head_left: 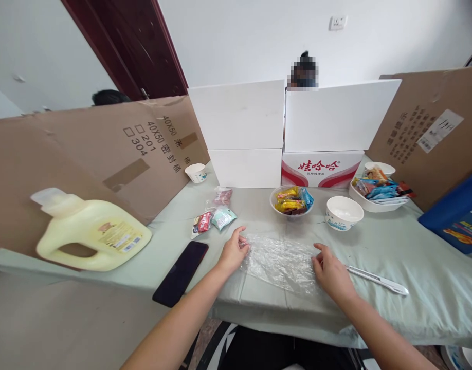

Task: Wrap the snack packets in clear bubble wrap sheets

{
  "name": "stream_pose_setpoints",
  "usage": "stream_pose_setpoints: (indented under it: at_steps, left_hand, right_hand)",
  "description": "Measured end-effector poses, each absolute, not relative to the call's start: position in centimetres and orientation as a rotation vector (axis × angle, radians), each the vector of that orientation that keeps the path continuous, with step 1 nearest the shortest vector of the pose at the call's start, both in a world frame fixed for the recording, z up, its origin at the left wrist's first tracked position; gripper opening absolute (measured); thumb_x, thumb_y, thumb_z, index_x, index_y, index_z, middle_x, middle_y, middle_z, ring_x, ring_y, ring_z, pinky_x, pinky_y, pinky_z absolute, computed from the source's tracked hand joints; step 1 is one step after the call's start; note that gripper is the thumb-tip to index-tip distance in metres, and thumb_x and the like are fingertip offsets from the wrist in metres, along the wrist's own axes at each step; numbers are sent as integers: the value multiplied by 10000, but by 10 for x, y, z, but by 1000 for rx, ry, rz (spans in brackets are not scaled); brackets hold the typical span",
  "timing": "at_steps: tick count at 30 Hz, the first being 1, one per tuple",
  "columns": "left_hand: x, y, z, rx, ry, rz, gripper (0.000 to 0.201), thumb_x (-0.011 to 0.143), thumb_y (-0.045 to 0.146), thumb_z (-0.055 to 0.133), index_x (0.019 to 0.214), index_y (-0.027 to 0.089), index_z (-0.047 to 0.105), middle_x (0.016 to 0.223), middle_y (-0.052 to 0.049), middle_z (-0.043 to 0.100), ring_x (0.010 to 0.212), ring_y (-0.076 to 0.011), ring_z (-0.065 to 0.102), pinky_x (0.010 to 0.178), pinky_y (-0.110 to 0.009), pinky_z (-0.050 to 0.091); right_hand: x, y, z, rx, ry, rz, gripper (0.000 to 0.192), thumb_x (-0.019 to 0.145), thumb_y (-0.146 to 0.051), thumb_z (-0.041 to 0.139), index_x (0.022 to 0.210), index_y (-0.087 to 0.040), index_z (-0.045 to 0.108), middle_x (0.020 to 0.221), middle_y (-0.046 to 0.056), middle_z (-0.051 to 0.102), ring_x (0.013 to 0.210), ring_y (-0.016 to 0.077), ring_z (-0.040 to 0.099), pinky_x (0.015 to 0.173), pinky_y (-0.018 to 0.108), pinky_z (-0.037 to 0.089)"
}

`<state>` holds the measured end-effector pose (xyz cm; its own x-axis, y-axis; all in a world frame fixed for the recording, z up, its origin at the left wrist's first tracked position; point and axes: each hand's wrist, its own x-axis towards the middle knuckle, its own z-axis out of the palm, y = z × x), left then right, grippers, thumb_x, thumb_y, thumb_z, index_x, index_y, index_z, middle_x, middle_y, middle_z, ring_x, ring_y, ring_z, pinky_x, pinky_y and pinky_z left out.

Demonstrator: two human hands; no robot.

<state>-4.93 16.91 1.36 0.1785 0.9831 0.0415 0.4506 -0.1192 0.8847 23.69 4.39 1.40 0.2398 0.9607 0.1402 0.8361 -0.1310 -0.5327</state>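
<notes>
A crinkled clear plastic bag (280, 262) lies spread on the cloth-covered table between my hands. My left hand (235, 250) pinches its left edge with curled fingers. At the opposite edge my right hand (330, 270) grips the plastic between thumb and fingers. Just beyond my right hand lies a white utility knife (378, 279), partly hidden by the hand. A dark phone (181, 272) rests left of my left forearm. Several small snack packets (223, 218) lie past my left hand. Behind the bag stands a clear bowl (292, 210) of wrapped snacks.
A yellow jug (97, 234) leans by the cardboard at left. White boxes (246, 133) form a wall at the back. Paper bowls (344, 218), a snack-filled white tray (378, 204) and a blue container (459, 216) stand at right. A person's head (303, 72) shows behind the boxes.
</notes>
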Motion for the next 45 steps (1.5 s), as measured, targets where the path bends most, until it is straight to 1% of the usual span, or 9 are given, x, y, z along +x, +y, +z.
stream_pose_setpoints:
  at_steps: [3,6,14,22,29,34,37,41,45]
  left_hand:
    - [-47,169,13,1854,1466,917,570,765,128,588,1303,223,427,880,18,605,646,-113,588,719,-278,495]
    - [-43,172,17,1981,1550,867,575,793,141,582,1335,227,409,906,5,634,668,-132,610,731,-284,483]
    - [-34,165,41,2132,1780,343,596,788,236,649,1345,212,438,755,-8,664,782,-225,661,692,-276,428]
    - [-35,165,17,1939,1285,916,421,766,107,561,1163,216,475,837,23,626,720,-123,622,706,-234,472]
    - [-40,166,-3,1871,1217,949,99,807,115,485,849,203,500,953,-13,678,694,-104,621,666,-219,492]
    - [-36,164,1,1865,1388,919,223,866,132,454,1075,208,449,941,-5,687,559,-87,608,612,-217,498]
    - [-32,168,5,1888,1536,860,235,893,149,461,1121,203,444,891,0,673,506,-92,603,580,-223,488]
    - [-25,173,15,2015,1651,760,244,869,105,511,1090,208,519,885,-17,672,700,-149,661,691,-257,486]
    - [-19,168,32,2180,1713,732,272,841,98,561,1099,183,572,1067,-106,641,952,-247,635,835,-360,467]
  right_hand:
    - [233,45,7,-2105,-1748,169,394,926,-275,339,1274,-140,464,1007,114,686,808,243,665,665,342,470]
    - [230,45,2,-2128,-1818,72,372,944,-254,321,1264,-159,485,1145,135,653,824,234,671,641,329,473]
    - [237,44,10,-2241,-1876,87,376,964,-236,303,1287,-162,481,1177,136,637,817,235,678,621,322,463]
    - [241,40,11,-2259,-1883,66,374,968,-243,300,1288,-162,478,1209,129,621,833,242,677,631,329,460]
    - [243,38,0,-2177,-1814,-47,366,970,-258,300,1246,-160,519,1163,122,649,808,231,680,622,331,484]
    - [243,39,-6,-2140,-1746,-105,354,979,-279,313,1223,-156,537,1165,107,657,843,233,684,643,330,497]
    - [241,42,-2,-2226,-1713,-44,341,988,-258,309,1226,-174,539,1175,94,655,868,219,686,666,311,491]
    - [237,48,7,-2356,-1714,36,326,993,-258,322,1233,-180,528,1159,103,651,859,210,685,661,297,476]
    - [233,51,11,-2428,-1770,10,312,992,-266,331,1230,-181,513,1110,108,643,804,212,682,596,296,457]
